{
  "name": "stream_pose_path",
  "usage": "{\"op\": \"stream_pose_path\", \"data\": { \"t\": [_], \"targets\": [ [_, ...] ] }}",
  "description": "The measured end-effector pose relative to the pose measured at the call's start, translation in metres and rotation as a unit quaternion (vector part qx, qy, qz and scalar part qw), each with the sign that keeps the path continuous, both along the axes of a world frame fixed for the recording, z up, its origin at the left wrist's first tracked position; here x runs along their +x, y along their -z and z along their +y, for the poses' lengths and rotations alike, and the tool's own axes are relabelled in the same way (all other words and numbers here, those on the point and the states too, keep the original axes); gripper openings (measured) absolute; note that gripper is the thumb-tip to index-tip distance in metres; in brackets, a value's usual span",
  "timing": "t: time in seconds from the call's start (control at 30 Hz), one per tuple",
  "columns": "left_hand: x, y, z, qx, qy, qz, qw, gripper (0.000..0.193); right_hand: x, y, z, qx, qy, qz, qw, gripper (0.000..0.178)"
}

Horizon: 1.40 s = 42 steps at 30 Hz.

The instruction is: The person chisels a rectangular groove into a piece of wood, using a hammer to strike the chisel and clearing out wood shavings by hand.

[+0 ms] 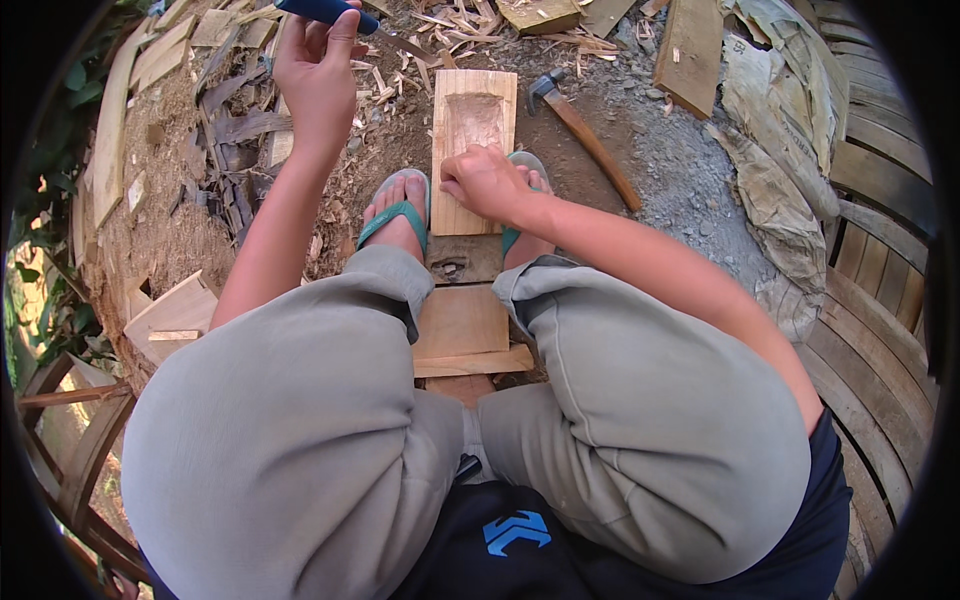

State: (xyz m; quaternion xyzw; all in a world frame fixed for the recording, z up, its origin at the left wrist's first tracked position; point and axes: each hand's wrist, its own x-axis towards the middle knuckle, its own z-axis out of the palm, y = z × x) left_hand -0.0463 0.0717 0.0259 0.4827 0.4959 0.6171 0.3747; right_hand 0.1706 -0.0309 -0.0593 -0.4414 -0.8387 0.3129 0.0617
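Observation:
A chisel (330, 10) with a blue handle is in my left hand (318, 75), raised at the upper left. Its metal blade slants down to the right, its end close to the top of a pale wooden block (474, 84). The block lies lengthwise between my feet and has a rectangular hollow cut into its upper part. My right hand (487, 183) rests on the block just below the hollow, fingers curled in; whatever they may hold is hidden. To the right of the block a hammer (590, 140) with a wooden handle lies on the ground.
My sandalled feet (405, 205) flank the block. Under and behind it are more wood pieces (460, 320). Shavings and bark (240, 125) litter the ground at left. A plank (690, 55) and a crumpled sack (775, 190) lie at right, beside slatted wood (880, 320).

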Motion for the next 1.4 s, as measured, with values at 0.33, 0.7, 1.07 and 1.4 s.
{"op": "stream_pose_path", "data": {
  "t": [0.33, 0.7, 1.07, 1.4],
  "targets": [
    [-0.005, 0.007, -0.001, 0.004, 0.011, -0.004, 1.0, 0.027, 0.026, -0.018, 0.053, -0.091, 0.228, 0.121, 0.962, 0.021],
    [0.007, -0.001, -0.006, -0.017, 0.016, -0.004, 1.0, 0.028, 0.017, -0.011, 0.079, -0.076, 0.127, -0.157, 0.976, 0.03],
    [0.01, -0.002, -0.005, -0.016, 0.009, -0.018, 1.0, 0.028, 0.007, 0.005, 0.067, 0.033, 0.121, -0.172, 0.977, 0.022],
    [0.011, 0.006, -0.001, -0.016, -0.037, -0.072, 0.997, 0.017, 0.022, 0.006, 0.073, 0.269, -0.014, -0.089, 0.959, 0.031]
  ]
}}
